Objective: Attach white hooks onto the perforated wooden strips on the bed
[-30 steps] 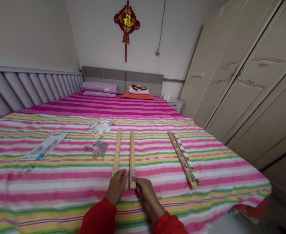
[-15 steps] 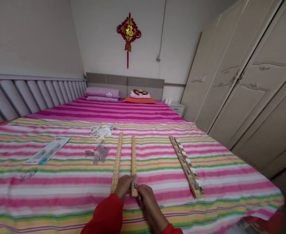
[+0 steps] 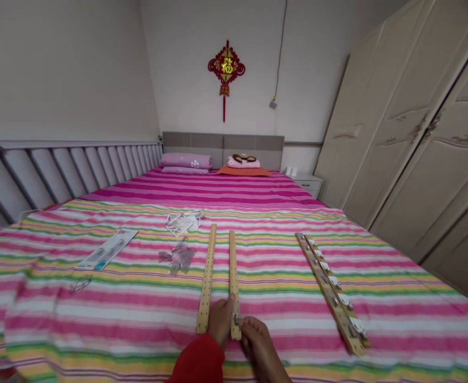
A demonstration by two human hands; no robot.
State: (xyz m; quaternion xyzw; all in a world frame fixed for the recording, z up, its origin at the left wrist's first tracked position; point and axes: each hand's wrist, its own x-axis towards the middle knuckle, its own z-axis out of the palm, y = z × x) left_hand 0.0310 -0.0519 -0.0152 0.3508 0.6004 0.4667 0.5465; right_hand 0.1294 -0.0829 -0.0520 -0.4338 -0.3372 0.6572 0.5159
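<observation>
While both hands work at the near end of one wooden strip (image 3: 233, 271), only a small metal fitting (image 3: 236, 319) sits on it so far. The neighbouring strip (image 3: 206, 279) on its left shows only bare holes, whereas a third strip (image 3: 325, 282) to the right carries a full row of white hooks (image 3: 344, 299). The left hand (image 3: 220, 322) lies against the first strip's left edge, the right hand (image 3: 260, 346) just beside it with its fingers at the fitting; the two nearly touch, though I cannot tell whether either truly grips. A red sleeve (image 3: 197, 363) covers the left wrist. Everything lies on a striped bedspread (image 3: 393, 319), with a clear bag (image 3: 177, 257) and a printed card (image 3: 106, 249) further left. The card's print is too small to read — the only legible writing is a gold 福 on a red knot ornament (image 3: 226, 66) on the wall.
</observation>
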